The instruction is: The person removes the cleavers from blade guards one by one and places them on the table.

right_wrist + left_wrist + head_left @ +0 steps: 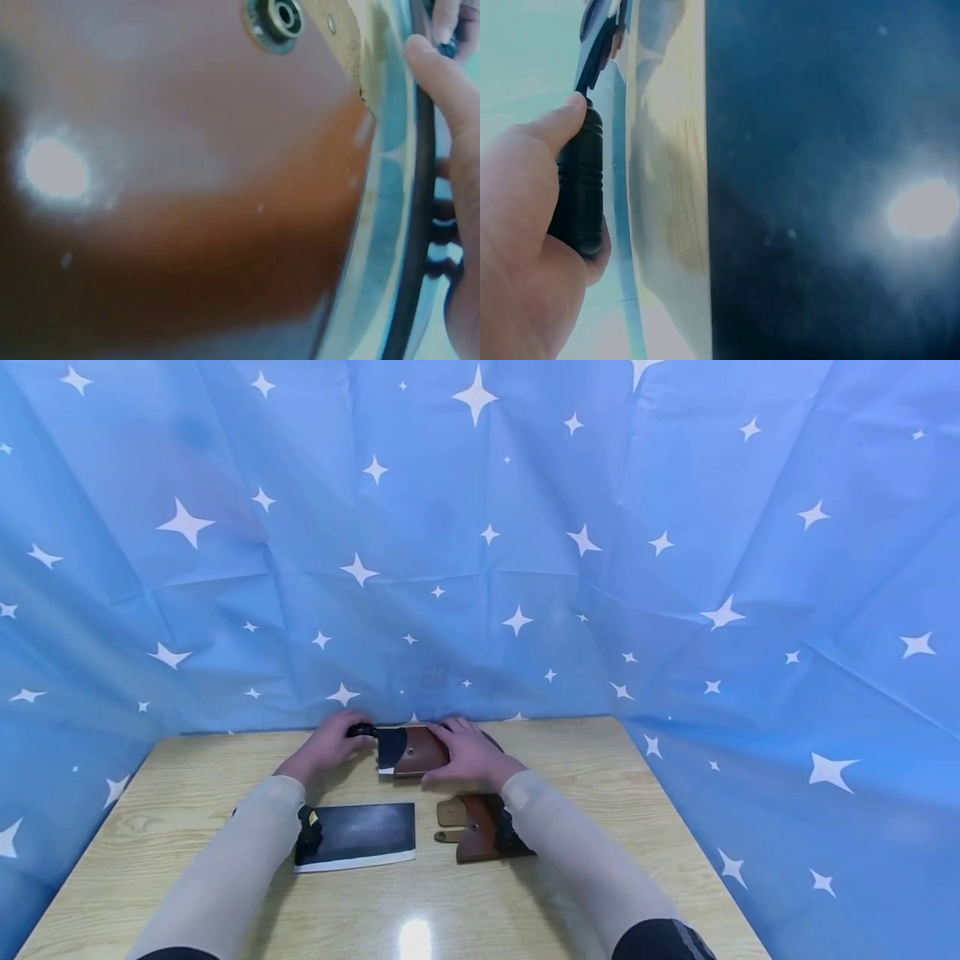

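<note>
At the back of the table my left hand (330,747) grips the ridged black handle (582,180) of a cleaver (390,747). A brown leather sheath (422,752) with a snap covers most of its dark blade; a strip of blade shows beside the handle. My right hand (472,756) holds the sheath across its right part, thumb at the near edge and fingers over the far edge. A second cleaver (367,831), its dark blade bare, lies nearer, its handle mostly hidden by my left forearm. A second brown sheath (476,835) lies near my right forearm, partly hidden by it.
The light wooden table (600,827) ends at the back against a blue curtain (480,610) with white stars, which also hangs along both sides. Both forearms reach across the table, over parts of the nearer cleaver and sheath.
</note>
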### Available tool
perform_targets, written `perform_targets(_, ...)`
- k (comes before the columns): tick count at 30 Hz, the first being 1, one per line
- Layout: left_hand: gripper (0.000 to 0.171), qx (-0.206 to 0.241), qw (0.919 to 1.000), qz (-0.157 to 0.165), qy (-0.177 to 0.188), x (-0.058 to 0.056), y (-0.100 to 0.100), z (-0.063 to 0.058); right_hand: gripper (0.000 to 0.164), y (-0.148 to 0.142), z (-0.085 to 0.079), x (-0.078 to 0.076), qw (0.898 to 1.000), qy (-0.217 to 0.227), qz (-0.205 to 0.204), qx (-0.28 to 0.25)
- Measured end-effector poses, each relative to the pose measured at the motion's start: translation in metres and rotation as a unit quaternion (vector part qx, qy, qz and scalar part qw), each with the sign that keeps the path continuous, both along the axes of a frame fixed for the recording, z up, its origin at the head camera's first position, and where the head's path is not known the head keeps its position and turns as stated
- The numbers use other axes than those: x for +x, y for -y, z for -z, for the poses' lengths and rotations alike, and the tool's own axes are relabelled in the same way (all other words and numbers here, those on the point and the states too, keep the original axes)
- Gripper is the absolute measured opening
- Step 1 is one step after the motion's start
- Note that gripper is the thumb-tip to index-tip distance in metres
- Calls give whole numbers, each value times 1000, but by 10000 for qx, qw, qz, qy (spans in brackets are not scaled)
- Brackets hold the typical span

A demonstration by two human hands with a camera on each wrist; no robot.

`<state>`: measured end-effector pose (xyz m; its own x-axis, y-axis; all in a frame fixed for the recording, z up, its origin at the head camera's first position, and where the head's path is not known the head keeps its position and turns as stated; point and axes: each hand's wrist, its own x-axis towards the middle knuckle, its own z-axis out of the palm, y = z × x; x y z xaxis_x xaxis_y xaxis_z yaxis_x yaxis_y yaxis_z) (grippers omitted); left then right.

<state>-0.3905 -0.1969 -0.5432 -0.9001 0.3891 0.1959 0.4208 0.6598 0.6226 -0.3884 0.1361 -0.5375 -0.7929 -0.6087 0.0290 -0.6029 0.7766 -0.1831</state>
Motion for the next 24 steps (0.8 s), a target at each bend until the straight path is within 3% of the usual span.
perform_targets(7, 25, 3, 9995, 12, -308, 4, -3, -5, 122, -3, -11, 8, 9998, -147, -66, -107)
perform_targets(12, 29, 28, 9990, 8, -445, 8, -3, -7, 121, -5, -14, 11, 9992, -323, -172, -141)
perform_targets(24, 33, 87, 9994, -69, -331, 12, -2, -9, 118, -10, -13, 14, 9980, -522, -253, -258)
